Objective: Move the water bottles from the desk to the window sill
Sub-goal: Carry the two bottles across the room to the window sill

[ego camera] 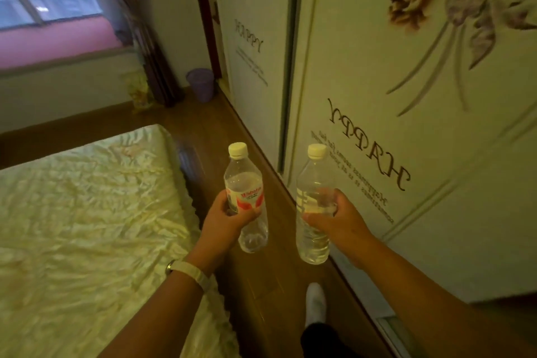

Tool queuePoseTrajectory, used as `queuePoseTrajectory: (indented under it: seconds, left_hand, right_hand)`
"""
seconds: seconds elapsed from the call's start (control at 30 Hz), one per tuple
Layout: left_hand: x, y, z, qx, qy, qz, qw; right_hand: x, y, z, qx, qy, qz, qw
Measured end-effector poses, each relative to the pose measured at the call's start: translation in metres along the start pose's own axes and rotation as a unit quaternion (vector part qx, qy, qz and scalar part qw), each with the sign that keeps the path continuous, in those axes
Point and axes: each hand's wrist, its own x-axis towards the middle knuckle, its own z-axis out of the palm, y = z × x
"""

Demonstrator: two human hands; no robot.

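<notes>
While the window sill (pixel 55 43) sits well off at upper left, the left hand (pixel 229 219) is wrapped round a red-labelled bottle (pixel 244 174) and the right hand (pixel 341 219) grips a plain bottle (pixel 312 177), both roughly upright over the floor (pixel 261 285) between bed (pixel 87 212) and wardrobe (pixel 406 81).

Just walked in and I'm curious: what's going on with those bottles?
A person holds two capped water bottles, one in each hand. The left hand grips the red-labelled bottle, and the right hand grips the plain bottle. The person is in the aisle between the bed and the wardrobe, facing the window sill at the far end. Neither bottle has been set on it yet.
</notes>
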Motion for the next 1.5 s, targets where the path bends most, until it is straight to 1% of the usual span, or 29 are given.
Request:
queuePoseTrajectory:
  seconds: [0.13,0.33,0.47,0.57,0.7,1.0,1.1,1.23,1.37,1.5]
  left_hand:
    - [0.048,0.006,-0.007,-0.007,0.062,-0.003,0.998]
    - [0.124,0.034,-0.001,-0.033,0.127,-0.003,0.991]
    - [0.17,0.063,0.006,-0.021,0.153,0.011,0.988]
    - [0.2,0.08,0.01,-0.021,0.175,0.025,0.984]
    - [0.234,0.092,0.002,-0.004,0.205,0.025,0.979]
    - [0.328,0.093,-0.052,0.001,0.253,0.009,0.967]
    - [0.375,0.088,-0.079,-0.012,0.247,0.008,0.969]
    - [0.445,0.086,-0.119,-0.02,0.217,-0.004,0.976]
    - [0.513,0.101,-0.169,-0.016,0.192,-0.01,0.981]
    - [0.574,0.122,-0.22,-0.001,0.17,0.004,0.985]
  right_hand:
    - [0.069,-0.016,0.012,-0.005,-0.055,-0.014,0.998]
    - [0.182,-0.054,0.014,-0.008,-0.122,-0.033,0.992]
    - [0.249,-0.083,0.014,-0.016,-0.164,-0.053,0.985]
    - [0.294,-0.107,0.019,-0.024,-0.178,-0.07,0.981]
    - [0.335,-0.128,0.029,-0.019,-0.183,-0.078,0.98]
    - [0.435,-0.147,0.079,-0.037,-0.209,-0.074,0.974]
    - [0.478,-0.162,0.108,-0.049,-0.2,-0.074,0.976]
    - [0.538,-0.184,0.155,-0.06,-0.181,-0.066,0.979]
    - [0.594,-0.217,0.203,-0.07,-0.173,-0.058,0.981]
    - [0.638,-0.256,0.245,-0.06,-0.175,-0.073,0.98]
